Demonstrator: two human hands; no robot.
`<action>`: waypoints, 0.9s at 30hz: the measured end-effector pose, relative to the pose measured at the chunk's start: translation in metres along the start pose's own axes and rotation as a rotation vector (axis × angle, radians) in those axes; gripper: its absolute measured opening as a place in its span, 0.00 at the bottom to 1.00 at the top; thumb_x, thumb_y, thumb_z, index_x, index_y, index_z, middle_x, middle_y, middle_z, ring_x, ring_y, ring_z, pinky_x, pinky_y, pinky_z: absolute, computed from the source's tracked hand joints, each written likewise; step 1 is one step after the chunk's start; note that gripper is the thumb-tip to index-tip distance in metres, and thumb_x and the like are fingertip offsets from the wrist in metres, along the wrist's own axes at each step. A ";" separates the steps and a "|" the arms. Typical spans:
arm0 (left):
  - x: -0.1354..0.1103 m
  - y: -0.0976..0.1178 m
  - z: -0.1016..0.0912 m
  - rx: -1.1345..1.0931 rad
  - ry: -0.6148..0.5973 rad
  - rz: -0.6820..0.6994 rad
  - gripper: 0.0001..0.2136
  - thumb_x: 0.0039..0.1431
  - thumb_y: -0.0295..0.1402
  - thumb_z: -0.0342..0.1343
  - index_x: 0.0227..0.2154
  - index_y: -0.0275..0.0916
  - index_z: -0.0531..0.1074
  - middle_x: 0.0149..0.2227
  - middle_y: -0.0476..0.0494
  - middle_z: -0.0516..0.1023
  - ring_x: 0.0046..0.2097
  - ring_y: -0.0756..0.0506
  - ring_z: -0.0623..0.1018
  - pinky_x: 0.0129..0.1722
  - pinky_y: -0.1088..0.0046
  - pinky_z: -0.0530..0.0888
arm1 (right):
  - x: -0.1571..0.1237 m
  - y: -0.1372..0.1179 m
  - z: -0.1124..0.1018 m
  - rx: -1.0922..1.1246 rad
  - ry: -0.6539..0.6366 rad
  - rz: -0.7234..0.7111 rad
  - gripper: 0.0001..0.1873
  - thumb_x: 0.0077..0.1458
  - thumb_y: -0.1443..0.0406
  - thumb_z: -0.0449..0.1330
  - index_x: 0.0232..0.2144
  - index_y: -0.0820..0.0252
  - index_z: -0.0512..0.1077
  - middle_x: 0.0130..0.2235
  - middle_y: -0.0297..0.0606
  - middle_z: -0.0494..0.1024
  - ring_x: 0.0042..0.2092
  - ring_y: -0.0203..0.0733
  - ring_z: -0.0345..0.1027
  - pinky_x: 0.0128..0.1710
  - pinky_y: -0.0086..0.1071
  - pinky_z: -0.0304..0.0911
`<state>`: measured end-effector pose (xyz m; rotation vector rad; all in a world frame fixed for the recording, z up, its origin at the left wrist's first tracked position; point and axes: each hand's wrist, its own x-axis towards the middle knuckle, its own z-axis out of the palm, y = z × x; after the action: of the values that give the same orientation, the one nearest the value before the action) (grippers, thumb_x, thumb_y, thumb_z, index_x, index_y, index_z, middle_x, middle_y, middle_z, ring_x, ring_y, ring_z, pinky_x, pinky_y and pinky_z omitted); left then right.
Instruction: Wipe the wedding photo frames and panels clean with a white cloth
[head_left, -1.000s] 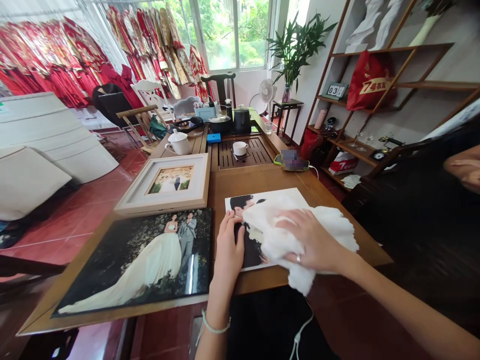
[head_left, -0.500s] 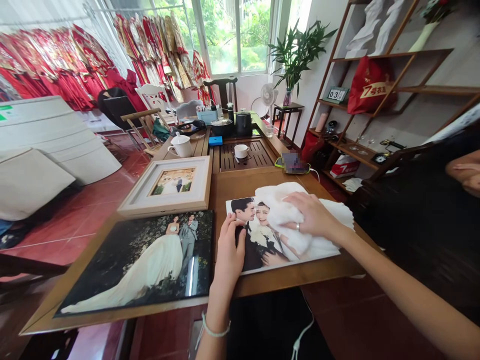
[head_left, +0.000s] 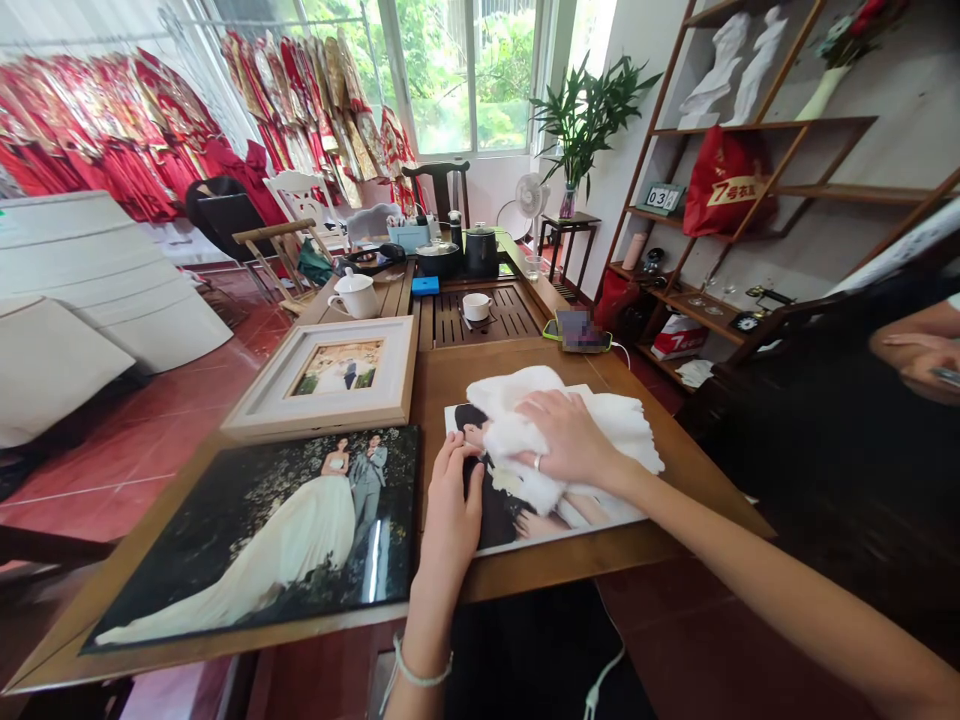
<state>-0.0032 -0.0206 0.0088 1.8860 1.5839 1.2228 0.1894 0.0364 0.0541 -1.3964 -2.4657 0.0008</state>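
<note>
A wedding photo panel [head_left: 501, 525] lies flat near the table's front edge, partly covered by a white cloth [head_left: 624, 428]. My right hand [head_left: 564, 432], with a ring on one finger, presses the bunched cloth onto the photo and hides much of the pictured couple. On the panel's left edge rests my left hand [head_left: 451, 500], its fingers stretched out and touching the surface. To the left of this hand lies a larger, dark, glossy wedding photo [head_left: 285, 530]. Behind that one is a light wooden framed photo [head_left: 322, 375] with a wide pale border.
Behind the photos stand a white lidded mug [head_left: 356, 295], a small white cup [head_left: 477, 305] on a slatted tea tray [head_left: 510, 318], and a phone [head_left: 581, 332] with a cable. At the right edge another person's hand [head_left: 930, 360] shows. Wooden shelves [head_left: 765, 125] line the right wall.
My right hand has slid left with the cloth, now covering the faces on the photo and exposing less of the picture. My left hand stays at the panel's left edge. The view has shifted slightly.
</note>
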 end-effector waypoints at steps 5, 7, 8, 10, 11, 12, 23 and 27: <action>-0.001 -0.002 0.000 0.003 -0.029 0.016 0.14 0.62 0.26 0.47 0.49 0.39 0.68 0.60 0.33 0.68 0.66 0.38 0.63 0.62 0.52 0.63 | -0.051 -0.025 -0.016 0.172 -0.076 -0.212 0.24 0.49 0.54 0.63 0.47 0.56 0.67 0.54 0.47 0.72 0.55 0.57 0.60 0.52 0.50 0.52; -0.001 -0.003 0.000 0.022 -0.048 0.029 0.15 0.60 0.25 0.48 0.49 0.38 0.69 0.61 0.31 0.67 0.66 0.38 0.62 0.63 0.52 0.63 | -0.068 -0.028 -0.024 0.215 -0.113 -0.257 0.24 0.47 0.56 0.64 0.46 0.55 0.67 0.54 0.45 0.71 0.56 0.57 0.59 0.53 0.50 0.51; -0.001 -0.004 0.000 0.031 -0.048 0.028 0.13 0.60 0.25 0.48 0.47 0.38 0.70 0.60 0.30 0.68 0.66 0.37 0.63 0.62 0.52 0.63 | -0.075 -0.027 -0.027 0.230 -0.126 -0.281 0.24 0.46 0.56 0.64 0.46 0.54 0.66 0.54 0.45 0.71 0.56 0.56 0.59 0.54 0.50 0.50; 0.000 -0.004 0.001 0.042 -0.031 0.012 0.09 0.61 0.27 0.49 0.42 0.37 0.71 0.59 0.30 0.69 0.65 0.37 0.64 0.61 0.51 0.65 | -0.084 -0.024 -0.031 0.251 -0.140 -0.320 0.23 0.45 0.58 0.64 0.45 0.54 0.66 0.54 0.44 0.71 0.56 0.55 0.60 0.54 0.50 0.51; 0.000 -0.004 0.001 0.042 -0.020 0.004 0.09 0.61 0.28 0.48 0.41 0.37 0.71 0.59 0.30 0.69 0.65 0.37 0.64 0.61 0.51 0.65 | -0.087 -0.021 -0.032 0.255 -0.138 -0.328 0.23 0.45 0.58 0.64 0.44 0.54 0.66 0.53 0.44 0.71 0.55 0.55 0.61 0.53 0.49 0.51; 0.000 -0.003 0.001 0.038 -0.014 0.001 0.08 0.62 0.28 0.48 0.41 0.38 0.71 0.59 0.30 0.69 0.65 0.37 0.64 0.61 0.50 0.65 | -0.087 -0.018 -0.032 0.256 -0.130 -0.326 0.23 0.45 0.59 0.64 0.44 0.54 0.66 0.53 0.44 0.71 0.54 0.55 0.61 0.52 0.49 0.52; 0.001 0.004 0.000 0.022 -0.003 -0.013 0.06 0.63 0.30 0.49 0.39 0.40 0.70 0.58 0.34 0.70 0.64 0.39 0.66 0.62 0.52 0.64 | -0.019 0.034 -0.010 0.077 0.010 0.015 0.25 0.50 0.50 0.62 0.47 0.58 0.70 0.51 0.49 0.74 0.51 0.58 0.65 0.47 0.50 0.59; 0.000 0.002 0.001 0.018 0.008 -0.006 0.06 0.63 0.30 0.49 0.40 0.40 0.70 0.58 0.35 0.70 0.64 0.39 0.66 0.62 0.52 0.64 | 0.011 0.042 -0.003 0.026 0.005 0.057 0.28 0.52 0.48 0.60 0.49 0.58 0.70 0.52 0.49 0.73 0.52 0.59 0.64 0.46 0.48 0.59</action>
<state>-0.0015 -0.0208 0.0103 1.8882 1.6084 1.2198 0.2204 0.0677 0.0540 -1.4533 -2.4127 0.0412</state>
